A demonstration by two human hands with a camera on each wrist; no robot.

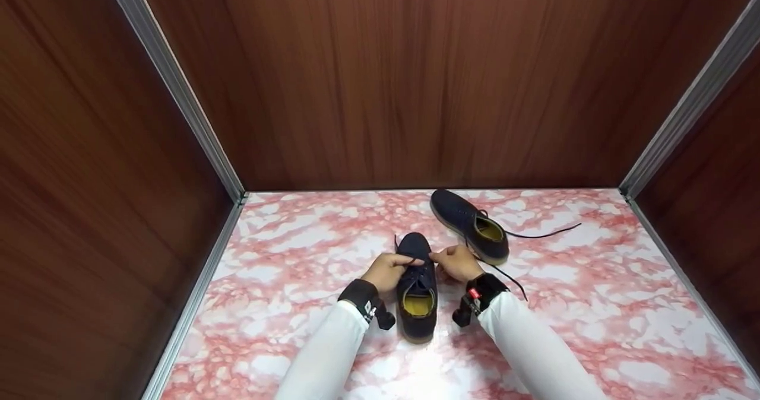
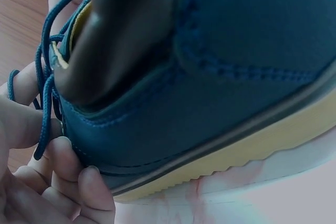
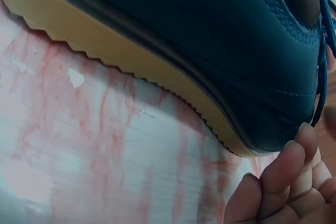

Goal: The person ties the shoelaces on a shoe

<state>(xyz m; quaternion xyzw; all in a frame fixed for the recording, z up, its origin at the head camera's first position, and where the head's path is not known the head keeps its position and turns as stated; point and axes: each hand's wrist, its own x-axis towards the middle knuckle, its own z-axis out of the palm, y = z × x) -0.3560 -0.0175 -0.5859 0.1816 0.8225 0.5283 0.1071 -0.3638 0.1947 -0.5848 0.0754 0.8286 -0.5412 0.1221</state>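
Observation:
A dark navy lace-up shoe (image 1: 417, 326) with a yellow lining stands on the floor between both hands, its toe pointing away. My left hand (image 1: 387, 270) is at its left side, the thumb laid across the lacing. In the left wrist view, its curled fingers (image 2: 65, 156) hold a blue shoelace (image 2: 46, 114) by the eyelets. Across the shoe, my right hand (image 1: 458, 262) pinches the lace at the right edge of the lacing. The right wrist view shows its fingertips (image 3: 286, 161) beside the shoe's front, below a strand of lace (image 3: 320, 93); the pinch itself is partly hidden.
The matching navy shoe (image 1: 460, 213) lies angled behind my right hand, its loose laces (image 1: 549, 234) trailing over the floor. Red-and-white marbled flooring (image 1: 285, 305) runs up to brown wood-grain panels (image 1: 386, 91) at the back and sides, with metal corner strips (image 1: 178, 85).

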